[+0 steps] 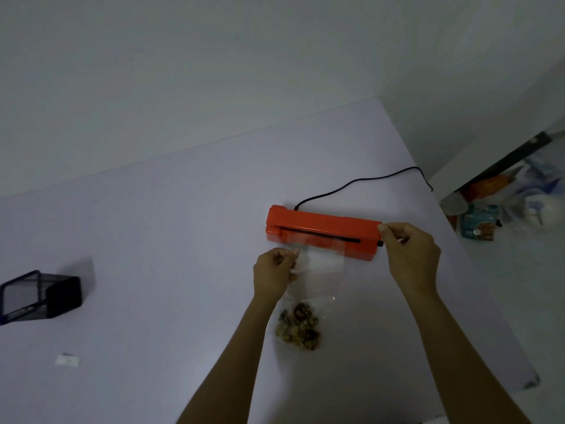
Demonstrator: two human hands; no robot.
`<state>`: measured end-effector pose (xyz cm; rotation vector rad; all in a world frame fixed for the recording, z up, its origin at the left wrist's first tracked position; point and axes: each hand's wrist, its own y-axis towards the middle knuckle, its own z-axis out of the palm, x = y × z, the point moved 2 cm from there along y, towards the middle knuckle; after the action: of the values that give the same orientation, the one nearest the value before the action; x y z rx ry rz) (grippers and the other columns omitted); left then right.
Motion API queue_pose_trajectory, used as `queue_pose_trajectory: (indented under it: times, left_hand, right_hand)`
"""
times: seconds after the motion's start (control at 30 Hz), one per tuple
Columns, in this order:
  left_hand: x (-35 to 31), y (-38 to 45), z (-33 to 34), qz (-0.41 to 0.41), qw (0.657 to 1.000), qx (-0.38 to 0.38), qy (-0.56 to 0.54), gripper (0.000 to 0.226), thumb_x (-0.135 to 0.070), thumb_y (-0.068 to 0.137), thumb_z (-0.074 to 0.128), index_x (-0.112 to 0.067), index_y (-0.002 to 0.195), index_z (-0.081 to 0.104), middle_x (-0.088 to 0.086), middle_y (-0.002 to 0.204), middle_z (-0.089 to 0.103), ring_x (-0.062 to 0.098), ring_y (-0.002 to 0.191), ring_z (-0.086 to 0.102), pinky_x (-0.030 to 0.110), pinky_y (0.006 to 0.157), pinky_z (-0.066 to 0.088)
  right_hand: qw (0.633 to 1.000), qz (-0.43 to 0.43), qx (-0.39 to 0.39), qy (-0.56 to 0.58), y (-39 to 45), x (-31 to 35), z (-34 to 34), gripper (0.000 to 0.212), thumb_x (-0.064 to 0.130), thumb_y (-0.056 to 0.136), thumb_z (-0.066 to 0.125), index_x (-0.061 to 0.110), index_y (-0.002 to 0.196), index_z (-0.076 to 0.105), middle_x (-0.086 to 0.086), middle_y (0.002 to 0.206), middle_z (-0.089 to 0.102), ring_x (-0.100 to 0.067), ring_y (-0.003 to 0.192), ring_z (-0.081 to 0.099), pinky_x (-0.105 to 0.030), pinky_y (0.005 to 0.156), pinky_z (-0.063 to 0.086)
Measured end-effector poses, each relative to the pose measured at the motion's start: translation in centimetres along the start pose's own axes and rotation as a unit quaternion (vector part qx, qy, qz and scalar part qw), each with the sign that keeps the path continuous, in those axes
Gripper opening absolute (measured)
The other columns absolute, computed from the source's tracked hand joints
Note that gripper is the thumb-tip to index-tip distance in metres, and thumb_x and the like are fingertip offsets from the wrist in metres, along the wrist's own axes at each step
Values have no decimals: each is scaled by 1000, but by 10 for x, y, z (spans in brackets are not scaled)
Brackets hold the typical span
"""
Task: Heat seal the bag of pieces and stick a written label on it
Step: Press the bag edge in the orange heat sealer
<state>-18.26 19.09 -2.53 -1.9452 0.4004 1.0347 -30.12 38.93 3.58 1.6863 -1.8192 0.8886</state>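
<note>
My left hand (273, 275) pinches the clear bag (318, 270) at the sealer (321, 229); my right hand (409, 255), fingers curled, grips the sealer's end.

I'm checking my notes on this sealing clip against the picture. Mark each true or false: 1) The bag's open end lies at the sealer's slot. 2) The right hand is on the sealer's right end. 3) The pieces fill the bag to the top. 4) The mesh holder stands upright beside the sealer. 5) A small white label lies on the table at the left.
1. True: the bag has its top edge at the slot of the sealer, with the left hand pinching its left edge.
2. True: the right hand holds that end.
3. False: the pieces sit bunched at the bottom.
4. False: the holder lies tipped over, far left.
5. True: the label lies there.
</note>
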Motion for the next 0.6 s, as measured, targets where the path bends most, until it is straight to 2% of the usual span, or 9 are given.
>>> queue_pose_trajectory:
  times: [0.07, 0.23, 0.43, 0.5, 0.6]
  left_hand:
    - [0, 0, 0, 1, 1000, 0, -3, 24, -25, 90, 65, -2, 86, 69, 4, 69, 67, 7, 45, 60, 13, 45, 48]
    - [1, 1, 0, 5, 1000, -4, 4, 24, -26, 90, 65, -3, 85, 69, 2, 67, 67, 9, 48, 61, 14, 46, 50]
    - [4, 4, 0, 2, 1000, -3, 8, 24, -29, 89, 65, -6, 84, 70, 4, 68, 68, 9, 51, 62, 32, 63, 61]
    - [5, 5, -1, 1, 1000, -3, 9, 24, -29, 89, 65, -7, 84, 71, 3, 68, 68, 8, 50, 62, 36, 66, 61]
    - [5, 5, -2, 2, 1000, -8, 20, 25, -30, 89, 65, -7, 83, 71, 1, 66, 68, 1, 45, 60, 35, 67, 60]
  right_hand:
    - [1000, 4, 2, -2, 1, -3, 2, 22, 27, 90, 62, 8, 95, 72, -5, 88, 71, -12, 76, 58, -22, 69, 39]
    - [1000, 3, 5, -8, 3, -4, 3, 21, 26, 90, 62, 8, 92, 72, -2, 82, 67, -12, 75, 57, -23, 69, 39]
    - [1000, 5, 3, -5, 3, -7, 4, 21, 26, 90, 63, 8, 91, 72, 2, 78, 63, -12, 75, 57, -24, 70, 39]
    - [1000, 7, 3, -9, 3, -7, 5, 21, 27, 89, 63, 7, 91, 72, 1, 79, 64, -13, 74, 57, -23, 68, 39]
    - [1000, 10, 8, -14, 5, -9, 6, 21, 27, 89, 64, 7, 90, 72, 0, 79, 64, -13, 74, 56, -19, 60, 37]
